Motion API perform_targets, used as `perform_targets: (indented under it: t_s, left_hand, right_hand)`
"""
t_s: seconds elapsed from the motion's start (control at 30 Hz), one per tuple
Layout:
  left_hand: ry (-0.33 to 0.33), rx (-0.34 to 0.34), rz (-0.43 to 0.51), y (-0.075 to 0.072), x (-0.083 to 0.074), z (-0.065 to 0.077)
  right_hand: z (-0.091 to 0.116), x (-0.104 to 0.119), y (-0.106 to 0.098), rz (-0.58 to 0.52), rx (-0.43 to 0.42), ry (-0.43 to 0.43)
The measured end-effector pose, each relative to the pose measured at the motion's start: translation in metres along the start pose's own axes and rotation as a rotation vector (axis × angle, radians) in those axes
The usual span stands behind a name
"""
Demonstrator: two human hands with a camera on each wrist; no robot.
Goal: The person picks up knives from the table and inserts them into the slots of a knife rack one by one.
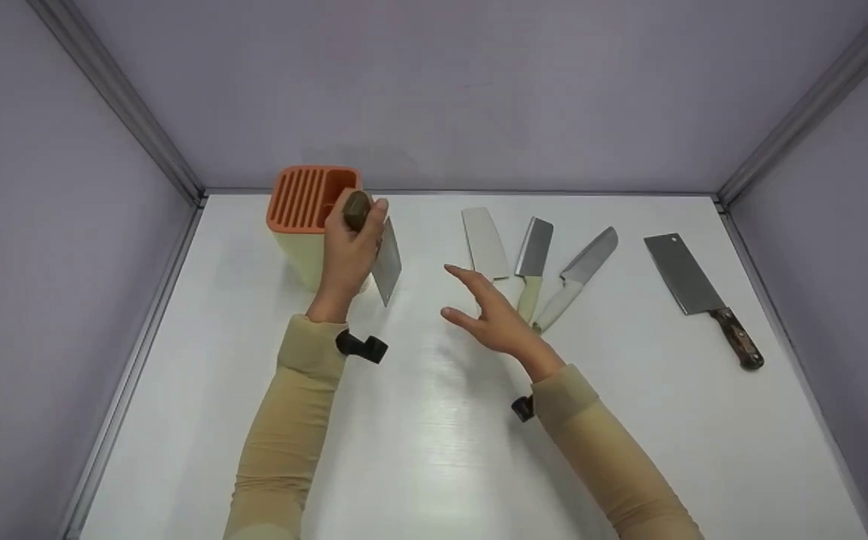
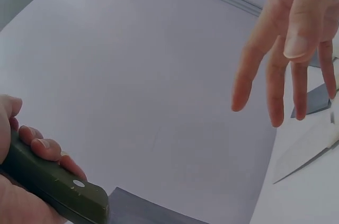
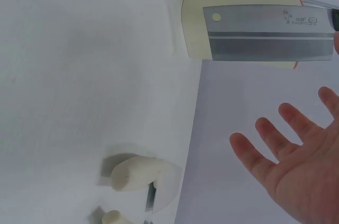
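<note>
My left hand (image 1: 349, 251) grips the dark green handle of a cleaver (image 1: 387, 262), with the fingers wrapped round the handle (image 2: 58, 181). Its broad blade points down beside the knife block (image 1: 302, 251), a cream body under an orange slotted top. In the right wrist view the cleaver's blade (image 3: 270, 33) overlaps the block and shows a hole near one corner. My right hand (image 1: 497, 319) hovers with fingers spread and nothing in it, over the handle end of a white knife (image 1: 486, 240). Most of that knife's handle is hidden behind the hand.
Right of the white knife lie a small cleaver with a cream handle (image 1: 535, 251) and a knife with a white handle (image 1: 587, 259). Farther right is a cleaver with a brown patterned handle (image 1: 685, 274). Pale panels (image 1: 449, 90) enclose the white table (image 1: 418, 450) at back and sides.
</note>
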State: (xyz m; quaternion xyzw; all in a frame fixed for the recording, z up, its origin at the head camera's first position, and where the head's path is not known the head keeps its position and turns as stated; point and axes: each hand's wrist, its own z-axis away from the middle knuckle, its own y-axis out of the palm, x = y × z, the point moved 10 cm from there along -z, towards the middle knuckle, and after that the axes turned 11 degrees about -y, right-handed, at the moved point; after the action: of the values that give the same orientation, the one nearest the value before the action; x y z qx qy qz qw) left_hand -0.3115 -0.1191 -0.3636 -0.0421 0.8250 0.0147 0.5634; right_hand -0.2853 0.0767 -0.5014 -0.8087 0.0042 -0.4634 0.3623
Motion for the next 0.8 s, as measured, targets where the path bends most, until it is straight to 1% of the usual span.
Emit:
perform_targets:
  t_s: [0.23, 0.27, 0.4, 0.47, 0.53, 0.67, 0.8]
  left_hand:
    - [0.013, -0.028, 0.057, -0.013, -0.022, -0.007]
    - [0.021, -0.027, 0.068, -0.014, -0.026, -0.009]
    - [0.094, -0.024, 0.125, -0.021, -0.044, -0.018]
    - [0.116, -0.031, 0.144, -0.025, -0.052, -0.024]
    - [0.113, -0.044, 0.157, -0.029, -0.058, -0.029]
    - [0.082, -0.079, 0.166, -0.039, -0.069, -0.04]
    - [0.084, -0.101, 0.21, -0.047, -0.089, -0.048]
  right_hand:
    - [-0.009, 0.009, 0.001, -0.016, -0.003, -0.017]
    - [-0.01, 0.011, 0.001, -0.019, -0.004, -0.018]
    - [-0.017, 0.019, 0.0, -0.038, -0.013, -0.035]
    - [-0.021, 0.023, 0.001, -0.046, -0.015, -0.046]
    - [-0.025, 0.027, 0.002, -0.05, -0.012, -0.055]
    - [-0.03, 0.033, 0.006, -0.059, -0.002, -0.058]
    - [-0.037, 0.037, 0.008, -0.062, 0.002, -0.062]
